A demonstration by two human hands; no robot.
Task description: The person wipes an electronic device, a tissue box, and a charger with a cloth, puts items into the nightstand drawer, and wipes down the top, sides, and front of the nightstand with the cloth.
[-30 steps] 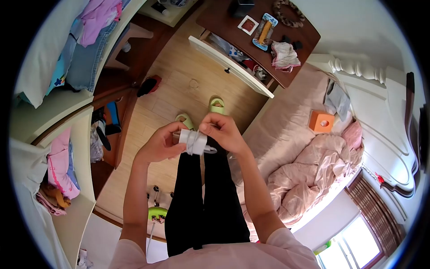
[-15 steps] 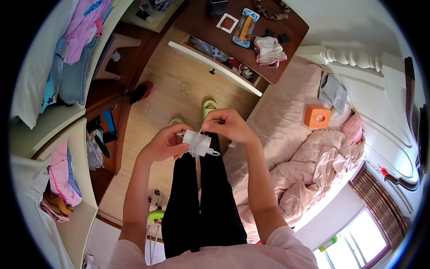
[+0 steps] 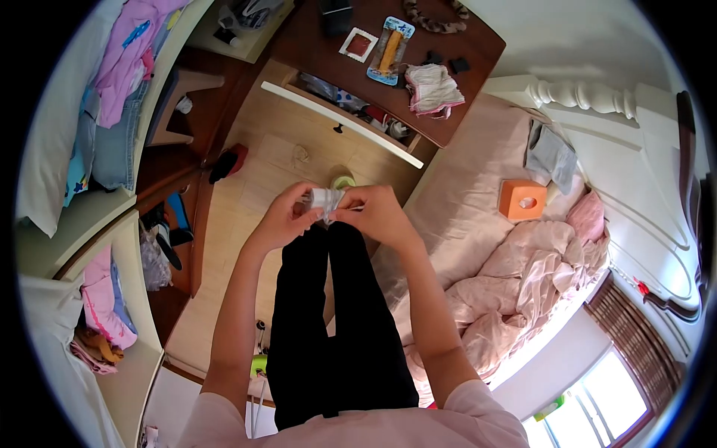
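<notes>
Left hand grips a white charger, right hand apparently pinching its cord.

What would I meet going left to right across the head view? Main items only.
Pink cloth on the shelf → plastic bag → left grip → white charger → right grip → orange tissue box.
</notes>
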